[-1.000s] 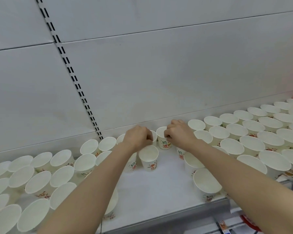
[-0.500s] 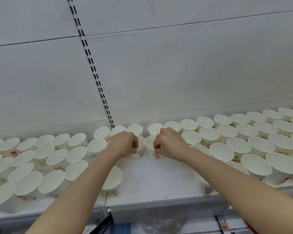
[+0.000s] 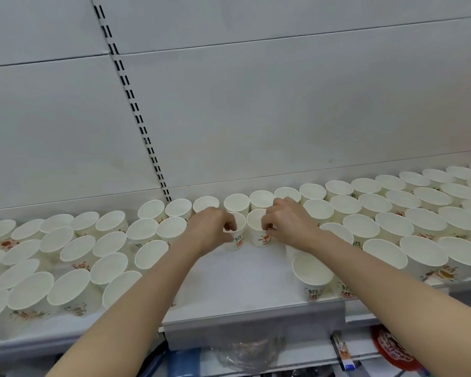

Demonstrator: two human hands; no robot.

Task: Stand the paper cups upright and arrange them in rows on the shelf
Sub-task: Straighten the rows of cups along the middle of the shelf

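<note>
Several white paper cups with red and green print stand upright in rows along the white shelf (image 3: 237, 278). My left hand (image 3: 211, 229) pinches the rim of one cup (image 3: 238, 235) in the second row, at the middle. My right hand (image 3: 288, 224) grips the rim of the neighbouring cup (image 3: 257, 229) just to its right. Both cups stand upright on the shelf, side by side. A back row of cups (image 3: 237, 204) runs along the wall behind them.
Cups crowd the shelf on the left (image 3: 65, 254) and the right (image 3: 392, 221). One cup (image 3: 312, 273) stands near the front edge under my right forearm. A slotted upright (image 3: 136, 112) runs up the white back panel. Packaged goods (image 3: 389, 346) lie on the level below.
The view has shifted slightly right and closer. Both hands keep their hold on the two middle cups, which stay in about the same place in the second row.
</note>
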